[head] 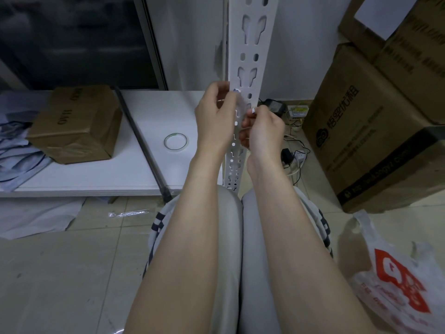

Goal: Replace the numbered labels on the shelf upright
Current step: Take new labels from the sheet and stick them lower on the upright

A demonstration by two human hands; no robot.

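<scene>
Labelling underway: my left grip (214, 116) pinches a label (236, 91) at the shelf upright (250, 44); my right grip (265, 131), at its five o'clock, pinches a white scrap (253, 110) (tape, perhaps). Next, I judge: pressing flat.

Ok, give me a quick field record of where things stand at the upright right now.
upright: white slotted shelf upright, vertical, in front of the knees
left hand: pinches top end of a label strip at the upright
right hand: pinches its lower end
tape roll: flat on white shelf board, untouched
label number: too small to read
</scene>
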